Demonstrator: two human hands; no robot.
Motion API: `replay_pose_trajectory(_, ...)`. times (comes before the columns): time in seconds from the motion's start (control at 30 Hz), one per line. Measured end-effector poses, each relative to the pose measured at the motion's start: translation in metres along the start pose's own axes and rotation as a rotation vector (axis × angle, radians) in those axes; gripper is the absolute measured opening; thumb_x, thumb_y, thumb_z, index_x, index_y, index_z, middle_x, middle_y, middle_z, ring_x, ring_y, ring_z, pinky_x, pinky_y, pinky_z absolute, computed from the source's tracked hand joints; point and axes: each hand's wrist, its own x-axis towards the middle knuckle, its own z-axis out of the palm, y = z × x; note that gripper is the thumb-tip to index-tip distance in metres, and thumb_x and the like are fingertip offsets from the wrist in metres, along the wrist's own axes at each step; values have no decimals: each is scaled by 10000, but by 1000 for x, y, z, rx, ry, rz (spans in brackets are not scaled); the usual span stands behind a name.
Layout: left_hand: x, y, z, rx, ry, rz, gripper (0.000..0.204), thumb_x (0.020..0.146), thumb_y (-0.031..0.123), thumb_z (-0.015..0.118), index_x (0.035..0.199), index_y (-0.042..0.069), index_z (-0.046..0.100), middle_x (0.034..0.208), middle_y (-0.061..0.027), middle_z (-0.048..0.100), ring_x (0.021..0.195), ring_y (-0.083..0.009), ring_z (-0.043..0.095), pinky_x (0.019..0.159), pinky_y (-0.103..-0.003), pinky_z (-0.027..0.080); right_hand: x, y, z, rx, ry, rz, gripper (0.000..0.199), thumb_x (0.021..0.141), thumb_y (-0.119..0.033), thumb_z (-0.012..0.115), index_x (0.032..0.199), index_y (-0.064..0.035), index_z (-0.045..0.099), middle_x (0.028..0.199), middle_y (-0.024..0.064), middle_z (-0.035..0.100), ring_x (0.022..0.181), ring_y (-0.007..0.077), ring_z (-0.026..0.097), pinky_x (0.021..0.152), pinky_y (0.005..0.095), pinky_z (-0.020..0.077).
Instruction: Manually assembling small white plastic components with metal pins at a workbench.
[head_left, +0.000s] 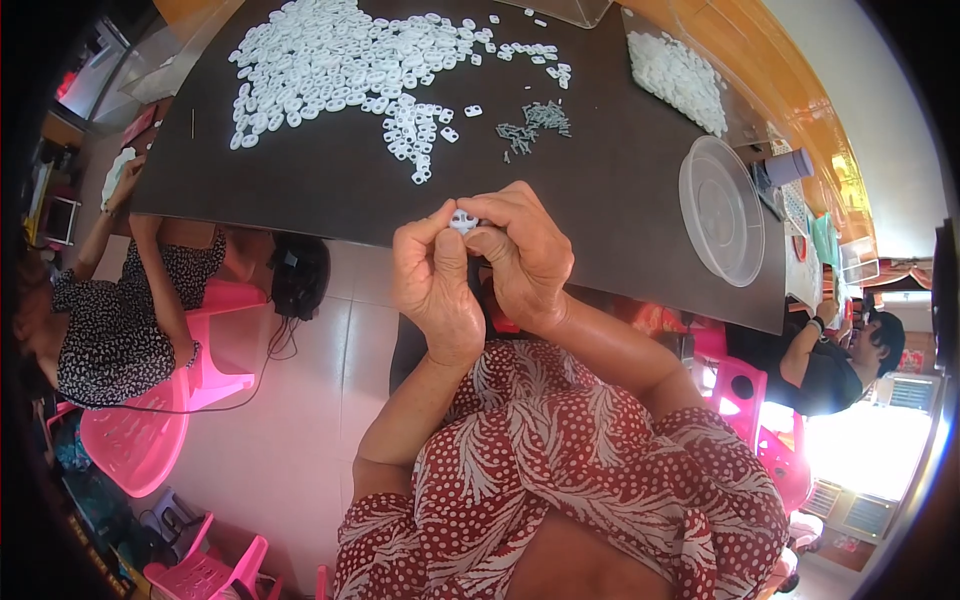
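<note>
With my left hand (437, 295) and right hand (527, 248) I pinch one white piece (463, 222) at the table's (330, 190) near edge, probably for steadiness. Grey pins (547, 117) lie within easy reach.

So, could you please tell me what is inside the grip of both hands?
A small white piece shows between the left hand and right hand; its gripped sides are covered by fingers.

The held piece (463, 222) and heaped ovals (330, 60) are showing white; the table (320, 180) is showing dark brown. The little pins (545, 117) are looking grey. The wearer's garment (600, 450) is carrying white dots and leafy sprays on red; the chairs (140, 445) are glowing pink; a neighbour's dress (115, 360) is showing white flecks on black.
</note>
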Motion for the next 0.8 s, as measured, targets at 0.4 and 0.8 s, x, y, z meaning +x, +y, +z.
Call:
replay_pose_trajectory(0.4, 1, -15, -5, 111, 24, 95, 141, 967, 59, 462, 1061, -16, 536, 939, -15, 473, 821, -67, 452, 726, -216, 411, -4, 14, 15, -50, 19, -87, 303, 662, 118, 604, 944, 8, 592, 801, 119, 598, 667, 246, 543, 579, 320, 451)
replay_pose_trajectory(0.8, 17, -12, 2, 276, -222, 75, 292, 953, 54, 491, 1236, -6, 533, 940, -34, 592, 748, -57, 499, 674, -189, 425, 20, 14, -32, -138, -70, 102, 217, 702, 57, 665, 904, -19, 642, 821, 91, 617, 712, 218, 570, 623, 305, 463)
